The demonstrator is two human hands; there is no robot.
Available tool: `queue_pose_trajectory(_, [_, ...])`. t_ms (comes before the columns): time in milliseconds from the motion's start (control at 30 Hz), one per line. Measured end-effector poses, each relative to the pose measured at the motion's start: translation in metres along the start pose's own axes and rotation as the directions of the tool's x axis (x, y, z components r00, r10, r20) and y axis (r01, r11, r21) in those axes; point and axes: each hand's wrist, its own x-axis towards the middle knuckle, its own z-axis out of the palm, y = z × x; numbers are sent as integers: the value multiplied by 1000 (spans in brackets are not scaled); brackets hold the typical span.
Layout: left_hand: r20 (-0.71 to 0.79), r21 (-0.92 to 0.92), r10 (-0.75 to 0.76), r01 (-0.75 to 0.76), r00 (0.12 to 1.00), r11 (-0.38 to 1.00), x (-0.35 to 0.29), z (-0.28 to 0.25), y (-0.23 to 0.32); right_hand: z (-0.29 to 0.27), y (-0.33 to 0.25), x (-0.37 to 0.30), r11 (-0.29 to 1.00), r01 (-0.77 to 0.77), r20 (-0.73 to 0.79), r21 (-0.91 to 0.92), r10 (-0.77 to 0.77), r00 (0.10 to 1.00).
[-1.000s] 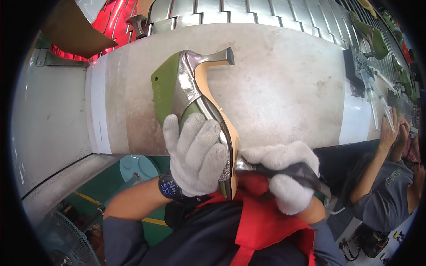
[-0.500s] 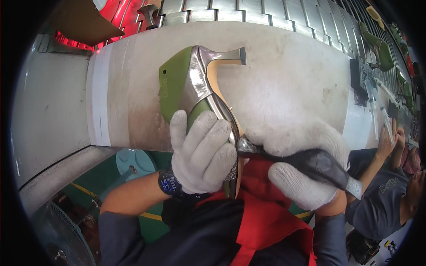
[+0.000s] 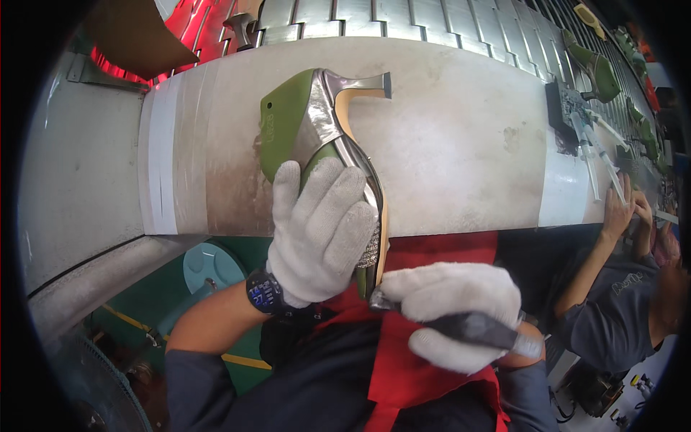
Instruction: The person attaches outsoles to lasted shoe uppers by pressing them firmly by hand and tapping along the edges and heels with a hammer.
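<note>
A silver high-heeled shoe on a green last point(image 3: 288, 129) lies on its side on the pale worktable, its metallic heel point(image 3: 363, 86) pointing right. My left hand point(image 3: 317, 234), in a white knitted glove, lies over the shoe's middle and holds it, thumb and fingers against the upper. A tan sole edge point(image 3: 384, 223) runs down to the toe, which sticks out past the table's front edge. In my gloved right hand point(image 3: 461, 309) is a dark-handled tool point(image 3: 471, 330) with a metal head, whose exact kind I cannot make out. Its head touches or nearly touches the sole edge at the toe.
A metal slat conveyor point(image 3: 360, 29) runs behind the worktable point(image 3: 461, 144). Syringes point(image 3: 594, 155) lie at the right beside a dark block point(image 3: 561, 119). Another green last point(image 3: 601, 72) stands beyond. A co-worker's hands point(image 3: 622, 209) are at far right. A fan point(image 3: 108, 389) stands low left.
My right hand and the tool have moved down toward me, from the middle of the sole edge to the toe. My left hand stays on the shoe.
</note>
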Motion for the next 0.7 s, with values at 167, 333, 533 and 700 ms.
queue_pose_trajectory(167, [174, 99, -109, 93, 979, 991, 13, -18, -17, -6, 4, 4, 965, -220, -250, 143, 251, 935])
queue_pose_trajectory(333, [146, 113, -128, 112, 981, 987, 4, -11, -27, -12, 7, 26, 922, -245, -236, 299, 320, 918])
queue_pose_trajectory(533, [113, 147, -134, 116, 985, 982, 5, -4, -28, -46, 16, 50, 938, -346, -107, -8, 343, 933])
queue_pose_trajectory(700, [81, 163, -166, 151, 983, 975, 4, -1, -27, -52, 7, 111, 882, -471, 1, 17, 471, 882])
